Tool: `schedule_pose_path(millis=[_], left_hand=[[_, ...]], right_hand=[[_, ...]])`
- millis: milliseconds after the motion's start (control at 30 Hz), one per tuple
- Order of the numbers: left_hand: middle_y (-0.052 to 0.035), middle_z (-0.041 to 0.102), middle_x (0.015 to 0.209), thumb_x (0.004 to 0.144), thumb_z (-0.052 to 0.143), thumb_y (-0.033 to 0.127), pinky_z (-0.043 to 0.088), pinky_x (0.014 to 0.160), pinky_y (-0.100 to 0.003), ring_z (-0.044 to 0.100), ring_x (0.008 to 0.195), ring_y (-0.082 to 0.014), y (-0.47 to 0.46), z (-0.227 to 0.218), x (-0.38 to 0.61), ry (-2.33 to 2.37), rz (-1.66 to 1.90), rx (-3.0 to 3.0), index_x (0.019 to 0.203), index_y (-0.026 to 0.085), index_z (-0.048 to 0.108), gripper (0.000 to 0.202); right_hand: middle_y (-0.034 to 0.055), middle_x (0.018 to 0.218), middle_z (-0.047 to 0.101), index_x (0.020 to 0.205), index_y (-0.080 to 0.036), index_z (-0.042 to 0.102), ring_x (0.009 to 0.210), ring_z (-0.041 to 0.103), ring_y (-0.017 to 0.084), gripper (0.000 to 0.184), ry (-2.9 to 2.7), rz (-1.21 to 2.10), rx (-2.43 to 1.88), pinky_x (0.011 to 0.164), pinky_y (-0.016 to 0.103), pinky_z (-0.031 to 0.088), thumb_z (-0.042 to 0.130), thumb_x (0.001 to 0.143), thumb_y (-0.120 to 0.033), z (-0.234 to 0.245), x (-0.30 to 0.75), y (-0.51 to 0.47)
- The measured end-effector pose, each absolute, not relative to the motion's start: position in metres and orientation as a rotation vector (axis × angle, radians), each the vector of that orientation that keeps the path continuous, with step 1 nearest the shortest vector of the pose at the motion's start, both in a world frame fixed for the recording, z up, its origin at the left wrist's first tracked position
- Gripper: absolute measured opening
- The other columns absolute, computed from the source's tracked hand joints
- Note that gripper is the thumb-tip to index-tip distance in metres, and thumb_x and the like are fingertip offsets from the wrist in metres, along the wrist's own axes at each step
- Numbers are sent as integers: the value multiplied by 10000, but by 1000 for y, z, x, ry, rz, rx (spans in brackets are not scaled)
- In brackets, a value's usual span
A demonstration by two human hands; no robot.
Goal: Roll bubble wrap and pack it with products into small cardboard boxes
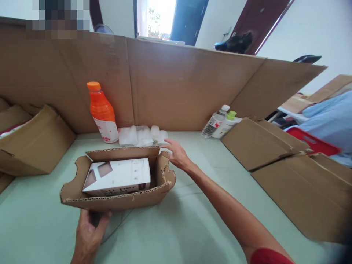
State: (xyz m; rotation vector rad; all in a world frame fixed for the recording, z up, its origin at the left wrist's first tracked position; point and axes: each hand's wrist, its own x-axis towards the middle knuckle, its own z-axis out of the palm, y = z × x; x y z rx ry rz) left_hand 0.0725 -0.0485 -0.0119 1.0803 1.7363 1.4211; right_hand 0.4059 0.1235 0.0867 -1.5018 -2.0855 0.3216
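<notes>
An open-topped cardboard box [115,204] with rough cut edges stands in front of me, a white printed carton [123,172] inside it. My left hand [89,233] is at the box's near lower edge, thumb and fingers bent against it; the fingertips are hidden beneath the cardboard. By the far right corner is my right hand [178,154], fingers stretched out and holding nothing, just beside the box wall. Whether the thumb touches the cardboard I cannot tell. Behind the box lie several translucent white plastic rolls or packs [137,135], near my right fingertips.
An orange bottle [101,112] stands behind the box at left. A clear bottle [216,121] and a green-capped white bottle [226,125] lean at the back right. Cardboard boxes flank both sides, [41,143] left. A tall cardboard wall [178,84] closes the back; a person is beyond it.
</notes>
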Motion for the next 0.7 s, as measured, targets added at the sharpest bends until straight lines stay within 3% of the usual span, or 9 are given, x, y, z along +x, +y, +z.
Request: schedule_pose_path(millis=[133,267,367,433,500,700], left_hand=[[-66,694,1034,632,787,542,500,1008,-558,648,1055,-360,-49,-9,73,1713,1385,964,1144,255,609,613],[-89,688,1098,678,744,557,457,1048,-591,636,1105,-371,-50,1,80,1714,1389,954,1237,229,581,668],[-67,681,1064,692,737,534,482,1027,-518,638,1084,-328,-50,7,82,1675,1406,975,1196,233,573,610],[-58,670,1040,695,745,502,480,1009,-482,637,1050,-299,-50,8,79,1655,1397,989,1152,231,568,559],[-53,662,1018,675,763,475,483,965,-458,634,1002,-281,-49,8,74,1646,1373,998,1108,222,568,538],[-10,618,841,601,767,452,497,801,-382,615,824,-232,-49,23,73,1740,1379,1043,1013,213,572,515]], right_hand=[[97,1434,612,963,-221,778,1377,480,333,317,-2098,304,-1563,1136,540,372,632,741,-49,97,374,196],[148,1449,583,1318,-170,629,1320,532,293,464,-1901,294,-1576,1100,502,431,529,866,-151,101,380,199],[151,1414,593,1432,-166,505,1204,607,262,519,-1567,460,-1465,953,441,548,473,944,-339,94,415,148],[127,1312,653,1361,-184,557,1125,646,257,527,-1350,672,-1405,866,412,578,558,900,-439,85,442,98],[118,1226,690,1234,-189,634,1094,660,265,479,-1282,781,-1504,860,410,571,656,826,-438,76,466,48],[111,1189,700,1104,-221,700,1082,660,263,286,-1390,500,-1675,878,423,541,580,885,-360,74,476,-34]])
